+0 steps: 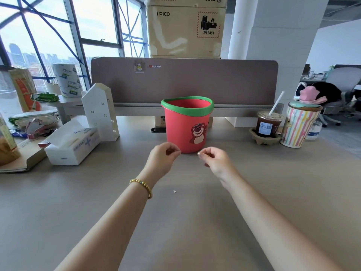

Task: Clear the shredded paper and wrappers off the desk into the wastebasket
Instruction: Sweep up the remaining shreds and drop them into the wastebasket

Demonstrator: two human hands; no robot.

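Observation:
A red wastebasket [186, 130] with a green rim and a bear sticker stands upright at the middle of the desk, in front of the divider. My left hand [164, 156] hovers just in front of its base on the left, fingers curled with the thumb against the fingertips. My right hand [213, 159] hovers to the right of the base in the same curled pose. Nothing shows in either hand. One tiny white paper scrap [174, 191] lies on the desk [195, 222] between my forearms. The basket's inside is hidden.
A tissue box [72, 145] and a white house-shaped stand [101, 114] sit at the left, with snack bags [33, 124] and a notebook beyond. An iced coffee cup [268, 124] and a striped tumbler [298, 124] stand at the right. A brown divider [183, 81] closes the back.

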